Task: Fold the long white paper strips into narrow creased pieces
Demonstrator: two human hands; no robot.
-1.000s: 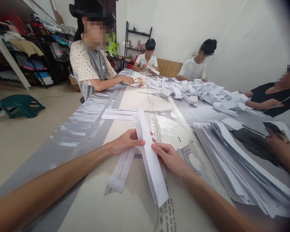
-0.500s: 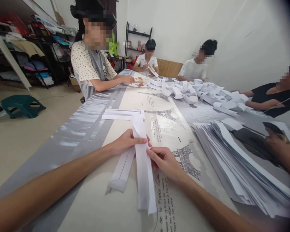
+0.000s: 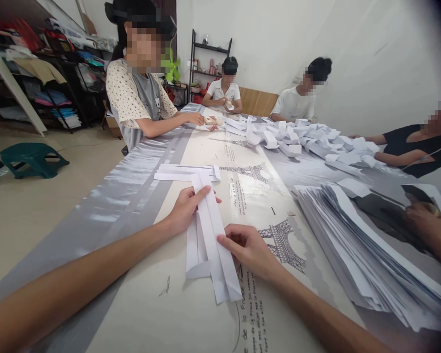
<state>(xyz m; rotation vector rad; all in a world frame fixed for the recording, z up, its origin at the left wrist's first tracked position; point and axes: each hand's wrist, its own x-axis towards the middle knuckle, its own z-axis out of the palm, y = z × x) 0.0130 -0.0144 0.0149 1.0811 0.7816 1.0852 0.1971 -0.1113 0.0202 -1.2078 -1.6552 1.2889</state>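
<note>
A long folded white paper strip [image 3: 220,255] slants over the printed tablecloth [image 3: 139,304], a crease running down its length. My left hand [image 3: 189,206] is closed on its upper part, thumb on top and fingers underneath. Lower down, my right hand [image 3: 248,245] pinches the strip's right edge between thumb and fingers. A second folded strip [image 3: 192,250] lies beneath and to the left of the first, partly covered by it. Just beyond my left hand, more folded strips [image 3: 180,172] lie crosswise on the cloth.
A thick stack of paper sheets [image 3: 353,245] lies at my right, with another person's hand [image 3: 426,220] beside it. Farther back spreads a heap of folded paper pieces [image 3: 290,135]. Several people sit around the table. A green stool [image 3: 35,159] stands on the floor at left.
The strip in my hands has tilted, its near end swinging right, and a lengthwise crease now shows. The strip beneath has turned more upright. My left hand has shifted slightly left.
</note>
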